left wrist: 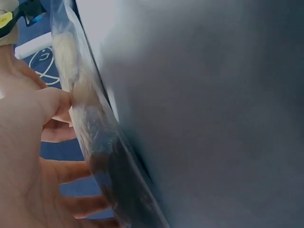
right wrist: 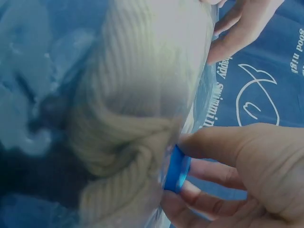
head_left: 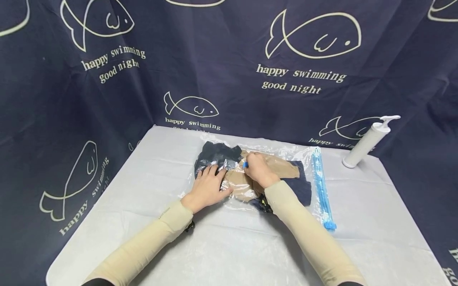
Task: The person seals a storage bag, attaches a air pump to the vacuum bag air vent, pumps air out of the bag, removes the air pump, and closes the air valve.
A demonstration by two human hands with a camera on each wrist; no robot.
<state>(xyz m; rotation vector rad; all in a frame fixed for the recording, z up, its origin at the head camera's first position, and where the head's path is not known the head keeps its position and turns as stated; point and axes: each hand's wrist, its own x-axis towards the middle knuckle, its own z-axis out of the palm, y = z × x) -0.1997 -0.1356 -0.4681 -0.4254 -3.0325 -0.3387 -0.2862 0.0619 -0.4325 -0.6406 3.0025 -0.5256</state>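
A clear plastic storage bag [head_left: 307, 155] lies flat with folded clothes inside: a black garment [head_left: 213, 154], a tan ribbed knit [right wrist: 137, 109] and a navy piece [head_left: 297, 191]. My left hand [head_left: 206, 189] rests on the bag's left part, its fingers spread over the black and tan cloth. Near the bag's middle, my right hand [head_left: 260, 170] pinches a round blue valve cap [right wrist: 176, 168] between thumb and fingers. The cap sits against the film; whether it is loose or fastened cannot be told. Along the right end runs a blue zip strip [head_left: 321, 186].
A white hand pump [head_left: 365, 146] with a T-shaped handle stands at the table's back right corner. The bag lies on a white-covered table [head_left: 143, 178]. Dark blue fish-print curtains [head_left: 229, 59] hang behind and at the sides.
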